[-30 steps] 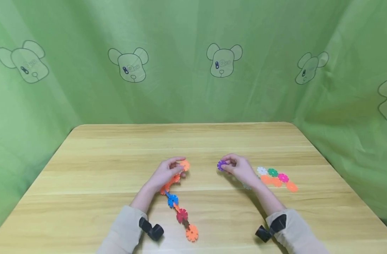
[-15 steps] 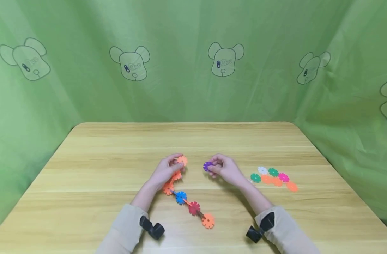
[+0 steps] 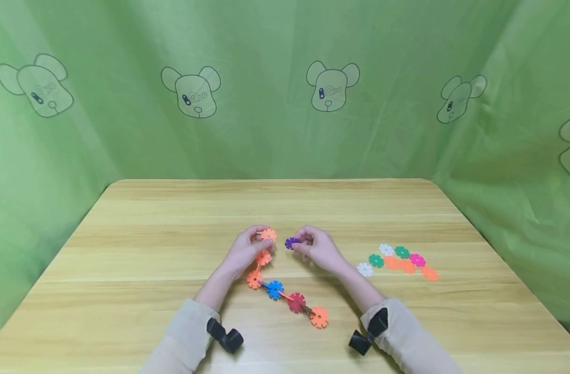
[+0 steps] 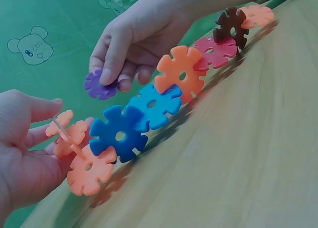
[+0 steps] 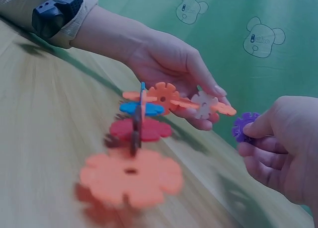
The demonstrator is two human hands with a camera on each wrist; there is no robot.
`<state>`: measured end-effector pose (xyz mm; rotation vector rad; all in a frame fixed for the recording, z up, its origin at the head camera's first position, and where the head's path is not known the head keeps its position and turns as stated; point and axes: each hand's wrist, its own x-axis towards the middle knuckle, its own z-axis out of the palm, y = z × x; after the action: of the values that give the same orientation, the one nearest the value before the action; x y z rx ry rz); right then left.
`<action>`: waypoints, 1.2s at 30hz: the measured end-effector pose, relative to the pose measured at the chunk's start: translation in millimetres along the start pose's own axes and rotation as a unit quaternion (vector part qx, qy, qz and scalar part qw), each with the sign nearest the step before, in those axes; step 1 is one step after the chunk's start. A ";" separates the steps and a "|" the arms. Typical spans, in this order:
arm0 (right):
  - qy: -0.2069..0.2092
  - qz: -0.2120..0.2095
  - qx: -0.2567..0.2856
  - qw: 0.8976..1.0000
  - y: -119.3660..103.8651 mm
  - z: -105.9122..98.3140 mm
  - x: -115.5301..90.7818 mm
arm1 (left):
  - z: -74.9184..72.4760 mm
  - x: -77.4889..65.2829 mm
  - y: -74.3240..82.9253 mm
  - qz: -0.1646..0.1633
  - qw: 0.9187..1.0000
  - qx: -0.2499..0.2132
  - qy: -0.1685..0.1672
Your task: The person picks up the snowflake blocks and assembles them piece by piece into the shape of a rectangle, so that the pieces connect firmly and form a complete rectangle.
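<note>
My left hand [image 3: 241, 253] pinches the upper end of a chain of slotted flower-shaped plastic discs, at an orange disc [image 3: 268, 236]. Down from there the chain bends right through more orange discs, a blue disc [image 3: 275, 290], a red disc [image 3: 296, 302], a brown disc [image 4: 232, 28] and an orange end disc [image 3: 319, 317]. In the right wrist view a white disc [image 5: 203, 105] also shows in the chain near the left fingers. Between thumb and fingers, my right hand [image 3: 323, 253] holds a purple disc [image 3: 290, 243], a short gap to the right of the chain's held end.
Loose discs lie flat on the wooden table [image 3: 172, 208] to the right: white [image 3: 365, 269], green [image 3: 376, 261], pink [image 3: 418, 260] and several orange ones [image 3: 429, 274]. A green curtain [image 3: 266, 145] with printed bear heads surrounds the table's back and sides.
The right hand has moved left with the purple disc, closing much of the gap to the left hand. The chain's free end has swung right and away from me. A loose white disc is uncovered.
</note>
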<state>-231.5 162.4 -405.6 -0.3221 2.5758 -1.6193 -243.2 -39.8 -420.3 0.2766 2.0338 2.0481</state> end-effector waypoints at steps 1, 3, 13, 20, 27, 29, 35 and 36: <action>0.003 0.000 -0.002 1.000 -0.2 1.3 1.3 | 0.5 0.1 0.2 -0.001 1.000 0.004 0.002; 0.009 0.002 -0.004 1.000 -1.0 3.6 3.4 | 1.8 0.0 0.8 -0.001 1.000 0.013 0.005; 0.042 0.002 -0.014 0.999 -1.5 12.2 12.0 | 5.2 -0.4 2.7 0.012 1.000 0.020 0.011; 0.045 -0.006 -0.010 0.999 -2.2 16.9 15.4 | 3.1 -1.6 2.7 0.007 1.000 0.021 0.004; 0.050 -0.012 -0.019 0.998 -1.4 18.9 15.2 | -0.1 -4.6 6.3 0.007 0.999 0.018 -0.028; 0.048 -0.017 -0.028 0.998 -1.6 18.7 14.4 | -0.4 -7.6 10.7 0.005 0.999 0.019 -0.038; 0.045 -0.036 -0.057 0.997 -3.1 19.1 11.3 | -2.1 -1.0 -0.2 0.014 0.999 0.017 -0.048; 0.047 -0.037 -0.058 0.997 -2.9 19.4 11.1 | -2.0 -1.3 0.0 0.014 0.999 0.017 -0.048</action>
<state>-238.4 141.7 -410.9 -0.3622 2.7659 -1.5463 -242.6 -42.1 -420.3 0.4045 2.0197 1.9774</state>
